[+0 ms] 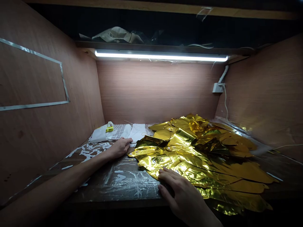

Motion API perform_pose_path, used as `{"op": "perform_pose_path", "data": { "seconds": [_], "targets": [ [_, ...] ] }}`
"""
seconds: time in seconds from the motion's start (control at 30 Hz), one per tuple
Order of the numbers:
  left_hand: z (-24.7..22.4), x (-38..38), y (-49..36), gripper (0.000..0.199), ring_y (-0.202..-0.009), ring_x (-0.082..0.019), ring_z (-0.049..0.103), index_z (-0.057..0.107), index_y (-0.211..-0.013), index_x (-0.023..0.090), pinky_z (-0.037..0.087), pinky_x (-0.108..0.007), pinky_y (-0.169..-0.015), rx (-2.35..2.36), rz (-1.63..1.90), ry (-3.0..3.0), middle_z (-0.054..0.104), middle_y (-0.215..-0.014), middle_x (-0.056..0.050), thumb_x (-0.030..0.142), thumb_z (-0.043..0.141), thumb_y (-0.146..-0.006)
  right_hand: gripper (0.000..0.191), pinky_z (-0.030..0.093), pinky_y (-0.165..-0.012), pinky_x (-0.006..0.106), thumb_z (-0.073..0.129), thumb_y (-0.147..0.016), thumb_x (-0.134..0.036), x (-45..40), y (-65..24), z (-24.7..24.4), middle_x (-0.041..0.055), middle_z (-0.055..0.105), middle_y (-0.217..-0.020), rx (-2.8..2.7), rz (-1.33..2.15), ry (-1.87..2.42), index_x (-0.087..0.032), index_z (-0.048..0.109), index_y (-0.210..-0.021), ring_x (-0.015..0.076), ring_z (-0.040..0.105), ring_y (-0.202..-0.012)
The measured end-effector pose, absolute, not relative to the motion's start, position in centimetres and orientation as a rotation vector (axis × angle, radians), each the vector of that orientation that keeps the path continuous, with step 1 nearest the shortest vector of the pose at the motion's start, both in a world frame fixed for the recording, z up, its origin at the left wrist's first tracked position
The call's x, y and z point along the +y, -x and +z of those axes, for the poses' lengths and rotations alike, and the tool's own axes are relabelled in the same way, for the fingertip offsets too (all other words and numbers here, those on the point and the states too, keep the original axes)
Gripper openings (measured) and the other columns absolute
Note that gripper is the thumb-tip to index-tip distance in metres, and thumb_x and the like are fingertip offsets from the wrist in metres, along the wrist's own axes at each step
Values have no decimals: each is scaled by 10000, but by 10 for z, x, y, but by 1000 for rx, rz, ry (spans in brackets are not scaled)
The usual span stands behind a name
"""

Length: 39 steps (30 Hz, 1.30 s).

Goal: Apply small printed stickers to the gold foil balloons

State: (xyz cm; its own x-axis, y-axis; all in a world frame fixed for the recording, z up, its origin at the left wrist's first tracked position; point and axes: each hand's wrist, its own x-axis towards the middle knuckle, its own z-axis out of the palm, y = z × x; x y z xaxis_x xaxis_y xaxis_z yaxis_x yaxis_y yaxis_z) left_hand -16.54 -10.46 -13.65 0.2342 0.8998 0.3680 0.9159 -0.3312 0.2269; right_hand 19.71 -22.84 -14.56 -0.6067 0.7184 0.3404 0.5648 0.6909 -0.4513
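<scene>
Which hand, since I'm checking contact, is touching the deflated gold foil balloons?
The right hand rests on the gold foil balloons; the left hand lies beside the white paper sheets, off the foil.

Your head camera looks forward and down, close above your left hand (120, 148) and right hand (181, 195), facing the plywood back wall (156, 91) at 12 o'clock.

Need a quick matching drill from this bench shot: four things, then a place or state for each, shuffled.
Things:
1. Left hand
2. Right hand
3. Light tube
4. White wall box

Places and states:
A. Lit, under the shelf at the back
B. Fingers on the near edge of the gold foil
C. In the back right corner, a cable leading from it
D. Beside the white paper sheets

Pairs: 1-D, 2-B, 3-A, 4-C
</scene>
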Motion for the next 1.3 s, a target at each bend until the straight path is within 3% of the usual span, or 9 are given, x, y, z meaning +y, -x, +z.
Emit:
{"op": "perform_pose_path", "data": {
  "seconds": [0.27,0.43,0.83,1.3],
  "targets": [
    [-140,-99,171,299,-1127,-247,646,647,-1245,175,542,-482,-988,-1839,-713,2350,649,-1282,-106,348,619,-1002,360,375,-1222,413,463,-1017,-369,-226,-199,-144,54,591,-1482,-2483,446,978,-232,664,-1283,252,452,-1461],
    [-125,-88,180,308,-994,-218,685,648,-1228,155,584,-433,-895,-1818,-730,2286,686,-1169,-88,365,619,-1004,388,370,-1228,422,438,-1022,-349,-224,-199,-143,75,583,-1489,-2524,431,944,-211,646,-1319,257,471,-1447],
    [-98,-59,199,256,-925,-190,684,657,-1162,144,599,-384,-817,-1427,-475,2388,687,-1104,-76,342,627,-1001,377,380,-1218,407,424,-1025,-323,-222,-198,-141,69,599,-1470,-2557,386,902,-199,643,-1306,250,479,-1438],
    [-117,-75,200,228,-817,-156,674,666,-1100,140,597,-338,-751,-1238,-708,2324,693,-1004,-51,343,617,-1009,339,352,-1229,401,435,-1024,-320,-220,-201,-140,69,590,-1478,-2547,433,884,-209,654,-1258,252,466,-1446]
  ]
}}
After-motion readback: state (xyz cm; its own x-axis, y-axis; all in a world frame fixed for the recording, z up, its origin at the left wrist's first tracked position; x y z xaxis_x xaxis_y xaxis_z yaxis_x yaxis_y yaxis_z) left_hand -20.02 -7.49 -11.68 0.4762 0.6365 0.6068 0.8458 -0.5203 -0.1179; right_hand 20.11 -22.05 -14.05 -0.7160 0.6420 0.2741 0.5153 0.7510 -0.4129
